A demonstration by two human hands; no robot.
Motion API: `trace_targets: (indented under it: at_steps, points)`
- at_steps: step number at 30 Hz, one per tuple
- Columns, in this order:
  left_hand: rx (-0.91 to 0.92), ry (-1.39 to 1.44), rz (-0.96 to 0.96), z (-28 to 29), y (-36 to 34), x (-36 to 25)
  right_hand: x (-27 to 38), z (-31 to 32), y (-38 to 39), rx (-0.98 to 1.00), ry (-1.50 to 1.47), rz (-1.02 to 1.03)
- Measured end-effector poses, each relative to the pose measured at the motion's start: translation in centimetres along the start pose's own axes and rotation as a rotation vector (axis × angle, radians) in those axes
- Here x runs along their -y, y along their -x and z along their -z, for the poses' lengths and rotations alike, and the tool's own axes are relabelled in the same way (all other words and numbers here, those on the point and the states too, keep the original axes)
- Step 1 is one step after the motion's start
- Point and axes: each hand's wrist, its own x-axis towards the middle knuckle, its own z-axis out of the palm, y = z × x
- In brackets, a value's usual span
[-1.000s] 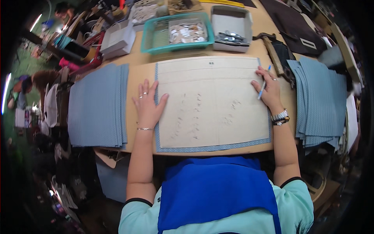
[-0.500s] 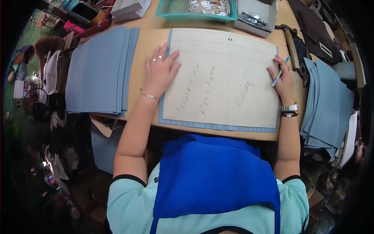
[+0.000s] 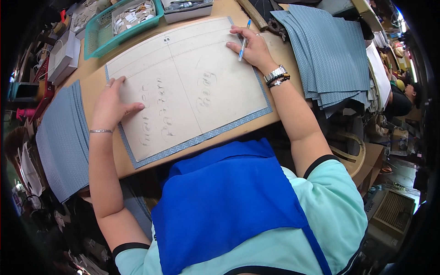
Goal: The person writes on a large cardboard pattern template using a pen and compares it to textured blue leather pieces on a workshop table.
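A cream pattern board (image 3: pixel 185 98) with pencil writing and a ruled line across it lies flat on a patterned blue sheet (image 3: pixel 201 137), whose edge shows around it. My left hand (image 3: pixel 111 104) rests at the board's left edge, fingers apart, thumb on the board's face. At the upper right edge, my right hand (image 3: pixel 257 51) holds a blue and clear pen (image 3: pixel 241 52) between its fingers. Its fingertips touch the board.
Stacked blue sheets stand at the left (image 3: pixel 64 142) and the right (image 3: pixel 325 55). Beyond the board are a teal basket (image 3: pixel 94 43) holding small pieces and a box (image 3: pixel 188 14) with metal parts. A wooden handle (image 3: pixel 252 13) lies near the right stack.
The view has swung and tilted, so the table and board appear rotated and shifted left. Both hands keep about the same places at the board's edges, and the pen is still in the right hand.
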Motion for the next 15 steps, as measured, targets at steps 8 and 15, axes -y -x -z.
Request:
trace_targets:
  at_steps: [8, 15]
  points:
    - [-0.098, -0.067, -0.058, -1.5, 0.1, 1.6, -0.2, -0.1, 0.2, 0.011, 0.050, 0.056]
    - [-0.109, -0.070, -0.039, -1.4, 0.5, 1.4, -0.3, -0.3, 0.1, 0.032, 0.110, 0.066]
